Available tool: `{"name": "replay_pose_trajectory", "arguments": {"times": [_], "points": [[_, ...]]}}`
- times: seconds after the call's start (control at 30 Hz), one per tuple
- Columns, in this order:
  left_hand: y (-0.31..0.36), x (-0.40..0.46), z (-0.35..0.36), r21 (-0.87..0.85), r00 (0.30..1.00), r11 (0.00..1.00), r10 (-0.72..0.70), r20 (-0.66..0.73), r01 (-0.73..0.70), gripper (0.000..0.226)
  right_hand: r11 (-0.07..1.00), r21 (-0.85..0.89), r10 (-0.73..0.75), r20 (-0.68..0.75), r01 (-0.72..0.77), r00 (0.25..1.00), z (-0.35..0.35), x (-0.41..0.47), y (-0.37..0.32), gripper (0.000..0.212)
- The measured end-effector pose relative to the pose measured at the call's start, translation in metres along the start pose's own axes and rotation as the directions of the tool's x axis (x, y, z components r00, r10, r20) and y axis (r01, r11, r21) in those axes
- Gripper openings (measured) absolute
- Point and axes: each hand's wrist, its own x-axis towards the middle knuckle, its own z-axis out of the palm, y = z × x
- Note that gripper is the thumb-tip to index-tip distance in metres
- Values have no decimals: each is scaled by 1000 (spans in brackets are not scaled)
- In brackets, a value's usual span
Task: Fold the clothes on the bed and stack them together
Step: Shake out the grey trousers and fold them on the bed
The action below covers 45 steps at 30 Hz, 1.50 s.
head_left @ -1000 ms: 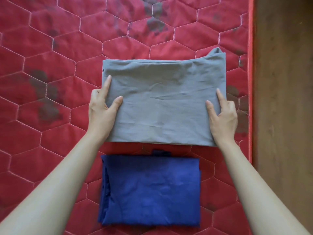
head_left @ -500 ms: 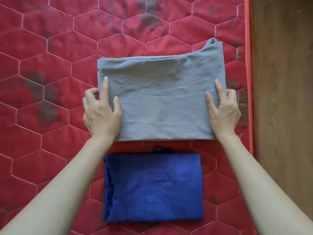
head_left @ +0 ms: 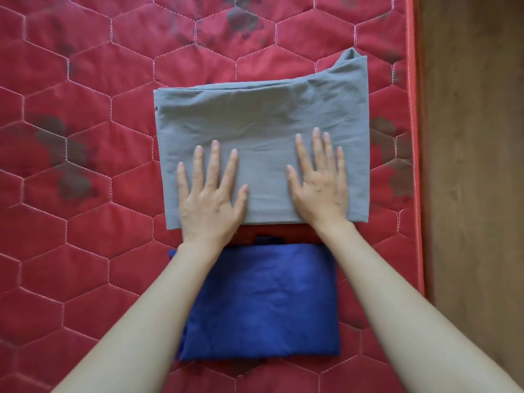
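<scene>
A folded grey garment (head_left: 263, 120) lies flat on the red quilted bed (head_left: 85, 222), with one corner sticking up at its far right. My left hand (head_left: 211, 194) rests palm down on its near left part, fingers straight and spread. My right hand (head_left: 319, 180) lies flat on its near right part in the same way. Just nearer to me, a folded blue garment (head_left: 263, 302) sits on the bed, partly covered by my forearms. A narrow strip of red bed separates the two garments.
The bed's right edge (head_left: 414, 165) runs close to the grey garment, with a brown wooden floor (head_left: 476, 194) beyond it. Dark stains mark the quilt at the left and top. Open quilt stretches to the left of both garments.
Both hands left the grey garment's side edges and moved inward onto its top, now lying flat with fingers spread. The garment sits a little nearer the blue one.
</scene>
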Motion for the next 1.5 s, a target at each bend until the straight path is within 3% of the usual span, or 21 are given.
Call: {"name": "replay_pose_trajectory", "arguments": {"times": [0.1,0.2,0.27,0.4,0.47,0.57,0.73,0.87,0.97,1.07,1.17,1.37,1.5], "points": [[-24,-12,-3,2,998,998,-64,3,64,60,998,-64,-1,14,2,1000,-5,-3,29,58],[-34,-14,-14,-9,991,991,-131,13,131,61,987,-92,135,24,-133,990,-13,-4,34,57],[-31,-7,-19,2,997,997,-76,-21,76,59,982,-87,172,11,-170,985,-18,-1,30,55],[-1,35,-21,12,965,969,246,-85,-246,54,991,93,-99,-22,101,995,-22,29,-3,52],[13,66,-18,16,955,956,292,-45,-292,55,975,102,-197,10,195,980,-17,51,-23,53],[8,100,-8,40,962,961,273,19,-274,55,979,-14,-202,110,205,973,-4,74,-24,58],[-27,105,-5,-40,999,999,33,-37,-34,57,994,-89,65,55,-60,996,-9,78,34,61],[-48,92,-14,-178,983,967,-179,48,184,56,916,148,342,200,-373,918,-21,63,63,65],[-64,76,-23,-292,923,876,-354,149,384,57,886,170,391,228,-432,892,-36,51,64,63],[-81,45,-35,-314,886,828,-436,160,465,56,938,130,314,67,-321,947,-54,35,45,55],[-94,-4,-46,-302,917,872,-397,21,385,46,977,162,144,-37,-136,989,-69,9,9,47],[-117,-116,-48,-194,977,960,-213,-28,204,39,969,203,-131,-48,138,990,-67,-79,-99,33],[-150,-184,-41,-181,977,961,-211,5,208,45,946,195,-255,-54,260,966,-45,-146,-170,27]]}}
